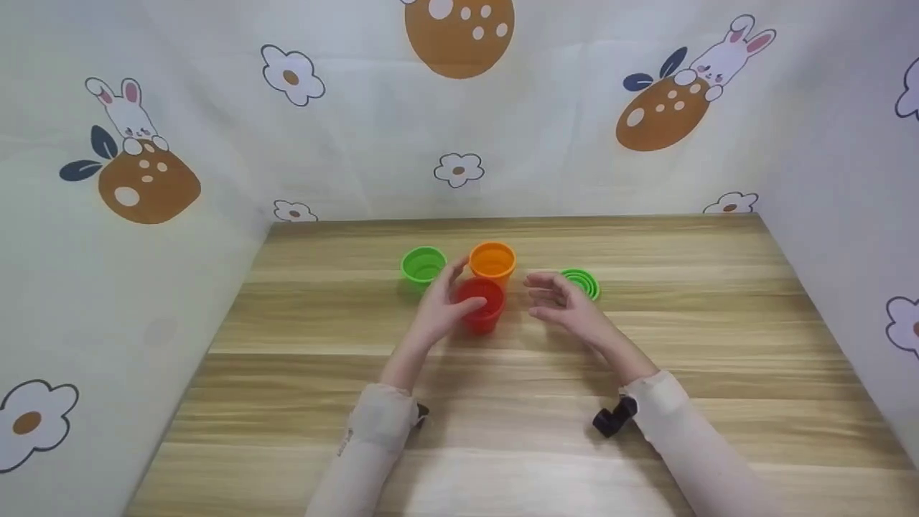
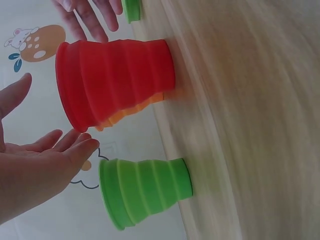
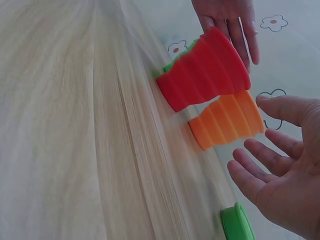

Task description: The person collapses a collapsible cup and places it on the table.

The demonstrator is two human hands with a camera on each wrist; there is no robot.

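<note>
Left hand (image 2: 37,167) and right hand (image 3: 292,187) are relaxed, empty; only head view sees inside the red cup (image 2: 115,82).

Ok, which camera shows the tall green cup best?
The left wrist view: the tall green cup stands unblocked there, its whole side showing. The head view shows into its open top, but the left hand hides part of the cup. The right wrist view shows only a sliver behind the red cup.

Three tall cups (image 1: 482,324), one low green ringed cup (image 1: 584,283), two hands (image 1: 439,309), one tabletop (image 1: 502,424)
</note>
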